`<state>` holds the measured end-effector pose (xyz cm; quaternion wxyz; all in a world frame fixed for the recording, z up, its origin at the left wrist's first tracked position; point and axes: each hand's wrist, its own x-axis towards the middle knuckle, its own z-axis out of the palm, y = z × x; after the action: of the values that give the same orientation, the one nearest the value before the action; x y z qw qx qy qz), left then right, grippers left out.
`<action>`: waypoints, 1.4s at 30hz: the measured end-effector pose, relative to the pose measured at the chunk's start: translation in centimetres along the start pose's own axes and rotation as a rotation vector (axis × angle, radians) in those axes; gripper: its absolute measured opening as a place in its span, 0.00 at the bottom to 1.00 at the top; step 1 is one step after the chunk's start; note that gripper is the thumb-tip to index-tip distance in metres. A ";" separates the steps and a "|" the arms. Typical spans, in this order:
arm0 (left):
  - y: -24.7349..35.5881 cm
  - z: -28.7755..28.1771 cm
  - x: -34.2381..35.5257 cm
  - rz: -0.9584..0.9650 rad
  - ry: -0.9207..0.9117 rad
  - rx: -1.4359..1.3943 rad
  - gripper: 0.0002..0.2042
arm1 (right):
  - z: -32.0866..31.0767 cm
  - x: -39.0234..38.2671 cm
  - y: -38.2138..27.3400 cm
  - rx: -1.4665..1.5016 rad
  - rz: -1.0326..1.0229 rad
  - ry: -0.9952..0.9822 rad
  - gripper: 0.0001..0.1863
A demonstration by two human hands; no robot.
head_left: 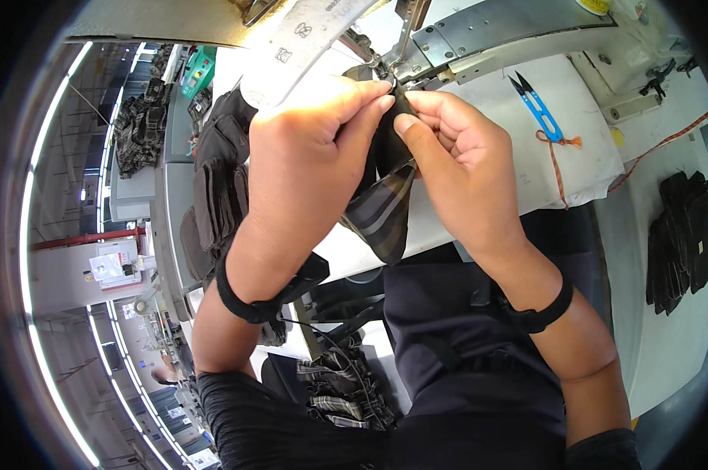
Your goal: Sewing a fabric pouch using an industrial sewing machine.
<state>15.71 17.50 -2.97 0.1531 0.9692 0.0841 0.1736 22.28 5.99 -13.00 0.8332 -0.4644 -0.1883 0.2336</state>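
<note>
My left hand (pixel 318 129) and right hand (pixel 465 160) pinch the dark cloth (pixel 383 215) by the sewing machine (pixel 499 39). It looks unfinished; whether the stacked pieces (pixel 683 239) are done, I cannot tell.

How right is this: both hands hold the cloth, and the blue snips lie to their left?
The side is wrong: the head view shows the blue snips to the right of the left hand and right hand, which do hold the cloth.
</note>
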 end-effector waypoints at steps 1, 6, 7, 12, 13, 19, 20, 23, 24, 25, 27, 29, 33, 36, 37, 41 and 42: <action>0.2 0.3 -0.2 0.006 0.033 0.059 0.08 | 0.1 0.0 -0.1 0.020 0.005 0.003 0.08; 1.0 1.1 -0.2 -0.008 0.108 0.129 0.09 | 0.1 0.5 -0.5 0.045 0.003 0.003 0.08; 1.2 1.2 -0.2 -0.005 0.106 0.129 0.09 | 0.3 0.5 -0.6 0.072 0.019 0.011 0.08; 1.2 1.5 -1.0 -0.040 0.156 0.107 0.10 | -0.5 0.5 -0.6 0.104 0.053 0.003 0.09; 1.6 1.4 -1.4 -0.113 0.136 0.051 0.12 | -0.4 0.4 -0.6 0.051 0.004 0.007 0.09; 0.1 2.7 -3.1 0.002 0.232 0.000 0.13 | -1.2 -1.5 0.4 -0.558 -0.280 0.044 0.18; 0.1 2.8 -3.1 0.002 0.257 0.005 0.12 | -1.4 -1.7 0.4 -0.572 -0.255 0.046 0.17; -0.2 2.6 -3.0 -0.130 0.244 -0.128 0.11 | -1.5 -1.9 0.1 -0.519 -0.172 0.012 0.15; -0.4 2.4 -3.0 -0.244 0.226 -0.225 0.10 | -1.3 -2.0 -0.1 -0.442 -0.118 -0.029 0.14; -0.3 2.1 -3.0 -0.388 0.222 -0.457 0.11 | -1.2 -2.1 -0.2 -0.442 -0.117 -0.027 0.14; -0.8 1.3 -2.7 -0.567 0.183 -0.639 0.10 | -0.9 -2.3 -0.5 -0.423 -0.154 -0.027 0.14; -1.2 0.8 -2.5 -0.633 0.140 -0.746 0.10 | -0.6 -2.3 -0.8 -0.424 -0.166 -0.022 0.15; -1.4 0.7 -2.6 -0.632 0.132 -0.876 0.10 | -0.3 -2.4 -0.8 -0.443 -0.192 -0.019 0.16; -1.1 1.9 -3.1 -0.492 0.208 -0.608 0.11 | -0.7 -2.5 -0.7 -0.440 -0.163 -0.051 0.15; -0.7 2.7 -3.2 -0.344 0.273 -0.353 0.12 | -0.9 -2.5 -0.7 -0.443 -0.162 -0.051 0.15; 2.2 3.7 -3.8 -0.094 0.262 0.043 0.12 | -1.3 -2.4 0.3 -0.220 -0.097 -0.091 0.06; 1.6 4.0 -3.9 0.119 0.334 0.155 0.16 | -1.0 -2.2 0.5 -0.128 -0.130 -0.080 0.05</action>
<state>13.76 14.12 -7.21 0.0514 0.9390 0.0641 0.3340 20.88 4.31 -14.14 0.8071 -0.4938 -0.2658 0.1848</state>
